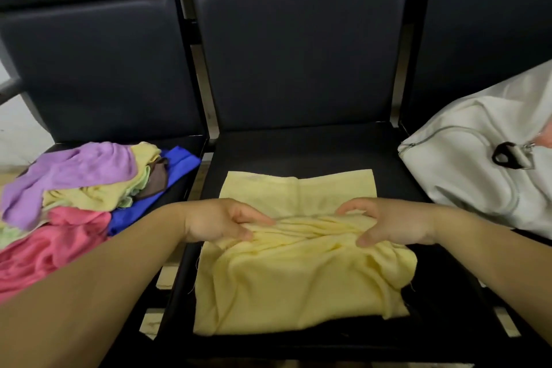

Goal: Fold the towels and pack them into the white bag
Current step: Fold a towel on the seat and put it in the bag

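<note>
A pale yellow towel point(298, 272) lies spread on the middle black seat point(298, 146), bunched into wrinkles across its middle. My left hand point(221, 221) pinches the bunched cloth on the left. My right hand point(385, 224) pinches it on the right, thumb below and fingers above. The far part of the towel lies flat behind my hands. A white bag point(478, 164) with a zipper and a black pull tab rests on the right seat, something pink showing at its edge.
A heap of unfolded towels point(77, 194) in purple, yellow, green, brown, blue and pink covers the left seat. Dark padded chair backs point(298, 54) rise behind all three seats. Pale floor shows between the seats.
</note>
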`<state>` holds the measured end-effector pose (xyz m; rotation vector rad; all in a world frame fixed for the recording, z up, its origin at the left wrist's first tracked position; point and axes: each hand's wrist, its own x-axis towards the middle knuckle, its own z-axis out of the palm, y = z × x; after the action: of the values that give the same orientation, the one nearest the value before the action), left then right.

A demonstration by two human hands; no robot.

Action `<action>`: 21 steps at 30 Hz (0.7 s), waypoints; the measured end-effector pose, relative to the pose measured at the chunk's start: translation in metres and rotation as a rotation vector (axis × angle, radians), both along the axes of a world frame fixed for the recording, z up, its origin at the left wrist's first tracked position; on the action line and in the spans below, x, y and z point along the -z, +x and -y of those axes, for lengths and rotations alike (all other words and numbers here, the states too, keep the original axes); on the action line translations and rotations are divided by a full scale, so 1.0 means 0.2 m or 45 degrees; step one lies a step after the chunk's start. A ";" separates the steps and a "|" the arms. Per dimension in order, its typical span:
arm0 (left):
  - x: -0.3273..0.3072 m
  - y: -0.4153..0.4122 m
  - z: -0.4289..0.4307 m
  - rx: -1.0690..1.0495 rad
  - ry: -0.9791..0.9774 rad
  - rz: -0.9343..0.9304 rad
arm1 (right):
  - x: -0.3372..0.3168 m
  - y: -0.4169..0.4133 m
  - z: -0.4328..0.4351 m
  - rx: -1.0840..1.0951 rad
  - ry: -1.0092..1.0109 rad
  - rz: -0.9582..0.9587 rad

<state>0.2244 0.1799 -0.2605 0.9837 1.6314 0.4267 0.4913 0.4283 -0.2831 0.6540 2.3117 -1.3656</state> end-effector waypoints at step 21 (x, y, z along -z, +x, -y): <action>0.09 -0.19 -0.01 -0.581 0.315 -0.695 | 0.12 -0.10 -0.14 0.676 0.408 -0.420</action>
<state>0.1867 0.1815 -0.2785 0.9539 2.3579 0.7248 0.4719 0.4568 -0.3066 1.3043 2.7833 -1.4067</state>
